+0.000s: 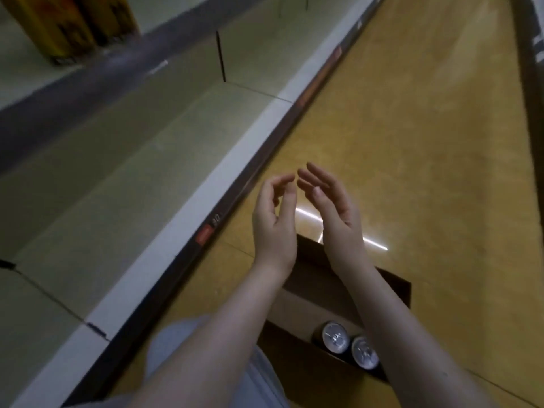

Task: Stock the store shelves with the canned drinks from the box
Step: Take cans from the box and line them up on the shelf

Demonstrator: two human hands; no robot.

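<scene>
Your two bare forearms fill the bottom of the view, reaching forward over a pale grey garment (173,340) at your lap. Under them the box (304,307) sits open on the floor (412,142), just beside the foot of the shelving. Two cans stand upright in its near end, touching each other: one can (335,337) shows its whole silver top, and the second can (364,352) is partly covered by your right forearm. The rest of the box that you can see shows bare cardboard.

Your left hand (275,228) is raised past the far end of the box with its fingers loosely curved and nothing in them. Your right hand (335,213) is beside it, palm turned toward the left, fingers relaxed and nearly straight, also holding nothing. The fingertips of the two hands come close together, with a small gap between them.

To your left, the low shelf (117,187) runs away from you, with a thin dark divider (220,57) standing farther along it. A red price tag (203,238) sits on its front strip near your left hand. On the shelf above, at the top left, stand yellow packs (67,28), blurred. A bright streak of light (374,244) lies on the floor just past the box.
</scene>
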